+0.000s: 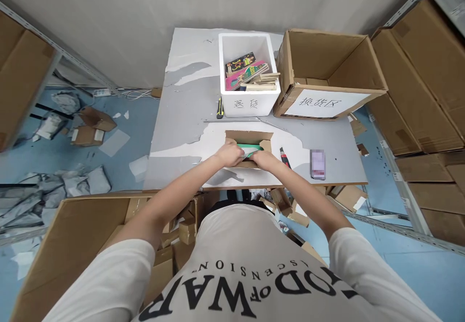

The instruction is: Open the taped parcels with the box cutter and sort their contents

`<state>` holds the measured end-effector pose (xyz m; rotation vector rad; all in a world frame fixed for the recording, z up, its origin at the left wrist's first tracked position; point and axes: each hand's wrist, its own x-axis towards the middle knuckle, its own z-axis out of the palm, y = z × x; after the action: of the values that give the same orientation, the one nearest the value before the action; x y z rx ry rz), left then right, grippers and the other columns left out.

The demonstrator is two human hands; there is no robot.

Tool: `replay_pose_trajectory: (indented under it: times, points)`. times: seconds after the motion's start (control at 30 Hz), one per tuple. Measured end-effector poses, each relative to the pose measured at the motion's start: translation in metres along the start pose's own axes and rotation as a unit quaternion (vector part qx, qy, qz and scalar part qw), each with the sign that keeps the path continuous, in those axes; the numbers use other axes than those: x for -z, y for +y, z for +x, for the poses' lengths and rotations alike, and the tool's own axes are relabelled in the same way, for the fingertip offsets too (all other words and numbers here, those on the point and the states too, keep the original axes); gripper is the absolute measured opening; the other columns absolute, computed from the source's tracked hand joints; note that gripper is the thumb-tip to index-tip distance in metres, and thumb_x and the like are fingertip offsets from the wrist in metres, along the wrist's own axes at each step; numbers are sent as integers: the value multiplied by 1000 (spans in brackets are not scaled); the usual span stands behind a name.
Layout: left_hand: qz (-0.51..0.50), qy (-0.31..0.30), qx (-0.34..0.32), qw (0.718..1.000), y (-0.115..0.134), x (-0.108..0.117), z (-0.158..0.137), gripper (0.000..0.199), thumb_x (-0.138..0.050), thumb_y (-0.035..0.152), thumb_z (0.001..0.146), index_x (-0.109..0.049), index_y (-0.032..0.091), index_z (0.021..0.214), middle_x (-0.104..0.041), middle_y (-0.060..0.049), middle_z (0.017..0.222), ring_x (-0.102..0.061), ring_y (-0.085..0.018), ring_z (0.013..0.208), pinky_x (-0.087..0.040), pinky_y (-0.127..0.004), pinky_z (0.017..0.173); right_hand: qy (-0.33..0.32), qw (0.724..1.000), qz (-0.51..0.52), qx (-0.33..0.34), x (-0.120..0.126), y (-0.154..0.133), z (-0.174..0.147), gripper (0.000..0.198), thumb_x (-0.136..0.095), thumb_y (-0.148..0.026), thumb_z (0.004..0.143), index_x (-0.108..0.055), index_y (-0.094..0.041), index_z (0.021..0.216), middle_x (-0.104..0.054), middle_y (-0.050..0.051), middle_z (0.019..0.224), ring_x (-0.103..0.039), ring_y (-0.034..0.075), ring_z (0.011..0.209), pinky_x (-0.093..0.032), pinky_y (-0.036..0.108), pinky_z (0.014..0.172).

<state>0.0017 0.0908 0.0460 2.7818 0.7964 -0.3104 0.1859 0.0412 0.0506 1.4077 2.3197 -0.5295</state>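
A small open cardboard box (249, 135) stands near the table's front edge, its back flap raised. Inside it lies a flat green item with a clear or whitish wrapping (250, 149); its exact kind cannot be made out. My left hand (230, 153) reaches over the box's left side, fingers closed on the item's left end. From the right, my right hand (263, 160) has its fingers curled on the item's other end. Both hands partly hide the box walls. Just right of the box lies a red and black box cutter (285, 157).
A white foam bin (250, 104) with several books stands behind, beside a large open cardboard carton (329, 101). A yellow and black cutter (220, 108) lies left of the bin. A phone (317, 164) rests at right. Cartons and scraps surround the table (174, 138).
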Motion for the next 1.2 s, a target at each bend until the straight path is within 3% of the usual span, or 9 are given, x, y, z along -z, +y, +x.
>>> replay_pose_trajectory:
  times: [0.17,0.33,0.43,0.6,0.7,0.87,0.97,1.07,1.2]
  points:
    - [91,-135,-19,986,14,3,31,24,-51,25,86,-74,19,83,-75,-11,90,-67,-24,87,-36,-40,92,-42,994,-83,-49,11,-9,13,35,-41,-4,88,-75,-9,98,-72,21,102,-66,30,102,-46,42,90]
    - [136,-74,80,985,11,7,6,47,-48,54,87,-76,17,85,-73,-16,95,-61,-33,98,-20,-55,105,26,988,-88,-126,-3,5,-22,36,-43,-23,93,-71,-4,105,-66,27,114,-61,33,109,-40,47,97]
    - [119,-48,158,979,16,-1,-18,68,-42,70,83,-74,12,102,-62,-23,124,-52,-39,114,-11,-61,109,97,981,-45,-164,-32,13,-43,68,-37,-54,93,-51,0,134,-45,29,141,-45,36,130,-33,52,106]
    - [36,8,232,972,26,-32,-38,110,-48,82,69,-33,7,147,-9,-20,159,-10,-42,144,0,-60,114,197,961,58,-185,-91,14,-44,94,-29,-69,88,-13,-2,152,-13,23,158,-13,33,147,-12,57,115]
    - [-40,44,280,958,23,-55,-40,130,-57,83,59,-12,3,152,-2,-23,159,4,-40,147,-2,-58,116,249,942,154,-166,-117,15,-36,99,-37,-69,86,-5,-3,152,-8,24,159,-5,32,148,-15,55,116]
    - [-212,115,306,921,18,-97,-39,150,-73,76,48,10,3,150,-3,-27,158,-9,-37,147,-20,-48,117,320,896,278,-130,-143,16,-21,103,-53,-59,83,3,-8,152,-2,24,159,-3,31,149,-23,53,115]
    - [-274,164,323,891,23,-110,-33,149,-77,69,51,15,5,149,-8,-27,157,-20,-33,146,-27,-42,116,334,889,288,-120,-144,23,-14,102,-58,-56,81,-2,-8,152,-3,25,159,-6,32,148,-25,53,114]
    - [-280,173,380,864,29,-108,-25,146,-76,70,51,12,8,150,-9,-26,158,-20,-34,146,-28,-46,115,307,913,246,-110,-128,35,-14,96,-56,-56,83,-11,-7,151,-7,24,159,-9,32,148,-25,53,114]
    - [-261,153,419,856,32,-96,-20,142,-73,73,52,9,11,151,-4,-23,159,-8,-35,148,-20,-56,116,274,941,131,-147,-89,41,-22,64,-40,-46,94,-33,-8,145,-27,21,155,-22,33,144,-19,56,113]
